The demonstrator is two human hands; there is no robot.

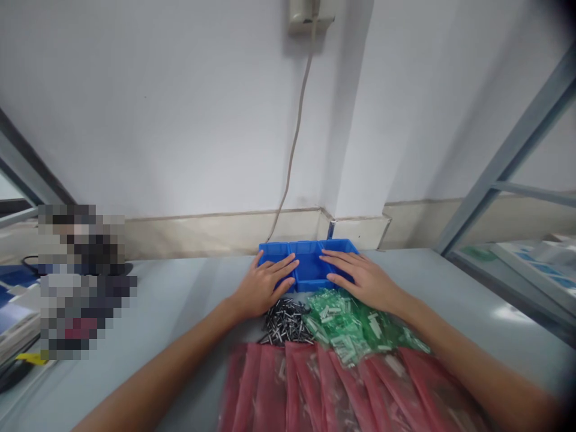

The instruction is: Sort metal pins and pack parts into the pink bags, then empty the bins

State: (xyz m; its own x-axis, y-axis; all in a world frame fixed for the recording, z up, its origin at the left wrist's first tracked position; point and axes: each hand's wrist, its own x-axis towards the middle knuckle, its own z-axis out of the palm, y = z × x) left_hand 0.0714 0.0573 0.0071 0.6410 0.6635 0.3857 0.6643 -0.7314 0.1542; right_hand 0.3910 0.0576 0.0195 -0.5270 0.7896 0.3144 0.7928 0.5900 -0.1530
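Three blue plastic bins [310, 284] stand side by side against the wall end of the table. My left hand [265, 282] lies over the left bin, fingers spread across its rim. Over the right bin rests my right hand [360, 276], its fingers stretched out toward the middle bin. Neither hand grips anything. Just in front of the bins is a pile of small dark and silver pins, like rivets or screws [288, 321]. Beside it lie green-tinted clear bags [344, 324] with small pale pieces. Nearest me, several pink-red plastic bags [270, 384] overlap in a row.
The light blue-grey table [180, 318] runs up to the wall. A cable [297, 126] hangs from a wall box [310, 15]. Metal frames [508, 150] rise at both sides. A blurred-out area [85, 288] and papers are at left; white trays [540, 264] stand beyond the right frame.
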